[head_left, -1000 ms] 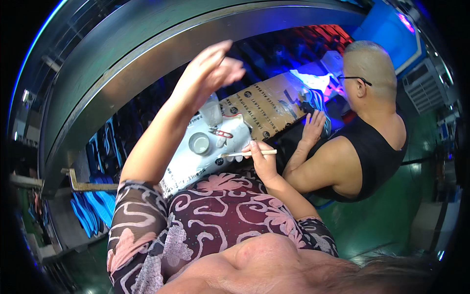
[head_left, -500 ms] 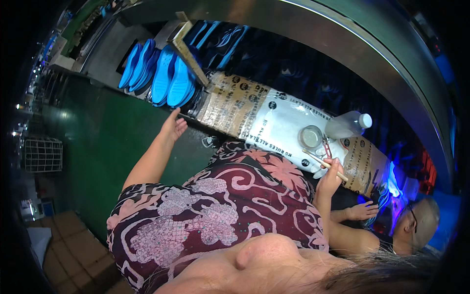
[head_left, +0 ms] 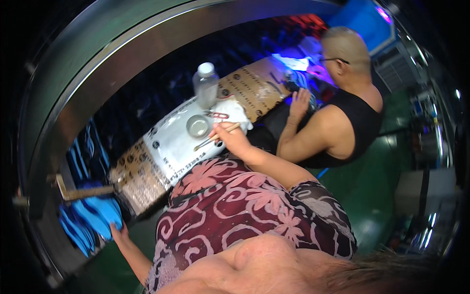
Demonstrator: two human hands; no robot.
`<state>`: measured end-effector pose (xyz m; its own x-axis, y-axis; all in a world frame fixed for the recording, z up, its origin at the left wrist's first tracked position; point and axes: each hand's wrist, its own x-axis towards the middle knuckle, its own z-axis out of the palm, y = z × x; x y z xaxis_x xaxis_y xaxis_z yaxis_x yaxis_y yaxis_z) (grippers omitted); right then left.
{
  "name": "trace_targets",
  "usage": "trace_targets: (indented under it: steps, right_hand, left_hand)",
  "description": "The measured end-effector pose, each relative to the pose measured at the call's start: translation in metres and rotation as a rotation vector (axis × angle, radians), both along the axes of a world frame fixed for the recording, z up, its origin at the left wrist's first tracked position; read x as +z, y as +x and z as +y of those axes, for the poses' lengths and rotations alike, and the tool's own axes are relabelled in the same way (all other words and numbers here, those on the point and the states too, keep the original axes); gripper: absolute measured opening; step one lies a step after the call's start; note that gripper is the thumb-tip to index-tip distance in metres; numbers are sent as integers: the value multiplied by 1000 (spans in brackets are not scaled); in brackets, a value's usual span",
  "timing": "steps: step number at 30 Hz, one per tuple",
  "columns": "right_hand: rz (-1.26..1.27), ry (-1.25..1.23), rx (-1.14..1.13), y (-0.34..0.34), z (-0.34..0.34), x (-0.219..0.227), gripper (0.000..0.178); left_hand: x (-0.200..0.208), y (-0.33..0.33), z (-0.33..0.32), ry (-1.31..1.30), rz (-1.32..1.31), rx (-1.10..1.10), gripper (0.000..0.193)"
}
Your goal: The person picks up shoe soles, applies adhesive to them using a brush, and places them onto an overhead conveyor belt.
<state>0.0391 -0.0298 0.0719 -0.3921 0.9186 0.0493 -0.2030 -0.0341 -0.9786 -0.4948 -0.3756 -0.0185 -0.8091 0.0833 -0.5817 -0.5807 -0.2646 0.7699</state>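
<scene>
At the lower left, my left hand (head_left: 118,231) has its fingers at the end of a blue shoe sole (head_left: 106,213), pinching its edge. Several more blue soles (head_left: 77,229) lie beside that one, darker toward the left. My right hand (head_left: 233,139) is closed round the wooden handle of a brush (head_left: 208,142), whose bristles point left over a white plastic sheet (head_left: 171,142). Close to that hand stands a round clear glass jar (head_left: 199,128). Behind it is a translucent bottle with a white cap (head_left: 206,88). A small red-handled tool (head_left: 220,115) lies beside the jar.
A co-worker (head_left: 338,120) in a black top sits at the right, one hand near purple-lit shoe parts (head_left: 298,73). Taped cardboard (head_left: 259,85) covers the bench. A wooden frame piece (head_left: 88,192) borders the soles. A metal rail (head_left: 93,63) arches over dark, blurred rows behind.
My view has swung to the right, bringing more of the co-worker into sight. My left hand, open and short of the blue soles before, now grips one. The brush stays in my right hand.
</scene>
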Motion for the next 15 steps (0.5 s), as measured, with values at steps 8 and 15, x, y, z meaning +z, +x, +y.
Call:
trace_targets:
  steps: [8,15]
  right_hand:
    - [24,30,2,16,4,-7,35]
    - [11,17,52,9,0,-6,35]
  left_hand:
    - [78,217,86,103,487,-398,46]
    - [132,307,179,445,497,-628,46]
